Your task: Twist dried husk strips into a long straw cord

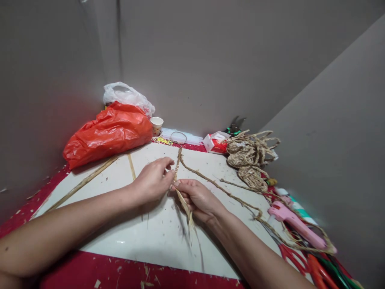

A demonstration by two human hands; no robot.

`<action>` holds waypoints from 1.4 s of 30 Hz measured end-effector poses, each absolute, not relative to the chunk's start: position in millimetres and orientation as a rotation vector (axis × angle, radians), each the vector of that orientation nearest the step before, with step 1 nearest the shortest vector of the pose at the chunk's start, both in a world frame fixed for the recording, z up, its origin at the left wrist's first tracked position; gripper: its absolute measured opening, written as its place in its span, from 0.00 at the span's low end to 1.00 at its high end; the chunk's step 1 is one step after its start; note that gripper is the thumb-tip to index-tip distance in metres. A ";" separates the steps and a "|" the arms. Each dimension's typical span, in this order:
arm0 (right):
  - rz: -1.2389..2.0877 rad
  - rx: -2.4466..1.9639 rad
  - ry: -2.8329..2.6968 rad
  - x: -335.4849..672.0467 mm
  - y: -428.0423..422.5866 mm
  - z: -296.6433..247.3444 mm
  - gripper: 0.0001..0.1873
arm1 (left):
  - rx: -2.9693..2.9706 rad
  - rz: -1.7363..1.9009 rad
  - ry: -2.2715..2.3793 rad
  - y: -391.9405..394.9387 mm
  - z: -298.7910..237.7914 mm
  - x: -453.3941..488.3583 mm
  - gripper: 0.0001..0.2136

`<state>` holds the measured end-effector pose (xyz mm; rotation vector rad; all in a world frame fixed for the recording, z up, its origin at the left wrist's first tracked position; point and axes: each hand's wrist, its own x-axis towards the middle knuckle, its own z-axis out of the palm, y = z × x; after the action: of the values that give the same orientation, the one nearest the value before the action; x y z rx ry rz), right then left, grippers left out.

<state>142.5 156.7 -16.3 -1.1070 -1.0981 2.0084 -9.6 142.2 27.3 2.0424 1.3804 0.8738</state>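
Near the middle of the white board, my left hand (155,176) is closed, with its thumb and fingers on a thin twisted straw cord (177,165). My right hand (197,198) pinches the same cord just below, its fingertips close to the left thumb. Loose pale dry fibres (187,210) hang from this pinch toward me, with frayed ends. Above the hands the cord reaches a bend, and a longer twisted length (207,180) runs from there to the right across the board. The exact grip of the left fingers is partly hidden.
A red plastic bag (111,134) and a paper cup (157,125) stand at the back left. Coiled straw pieces (251,156) lie right, above a pink glue gun (296,224) and red-handled scissors (293,259). Flat dry stalks (84,180) lie left on the white board (144,245).
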 end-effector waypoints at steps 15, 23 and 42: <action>1.393 -1.304 -1.994 153.5 161.6 -6.6 0.10 | 1.745 0.438 1.117 170.1 -1.9 -17.8 0.11; 0.756 -1.452 -2.407 160.6 159.9 -1.3 0.15 | 1.704 0.454 1.184 170.4 -14.4 -13.9 0.10; 0.434 -1.662 -2.480 122.9 86.8 8.7 0.17 | 1.318 0.545 0.996 162.2 -14.3 -15.2 0.07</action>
<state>122.9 86.8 8.7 -1.6617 -2.4805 0.4340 -15.2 162.2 -14.3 1.3180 0.9962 0.5445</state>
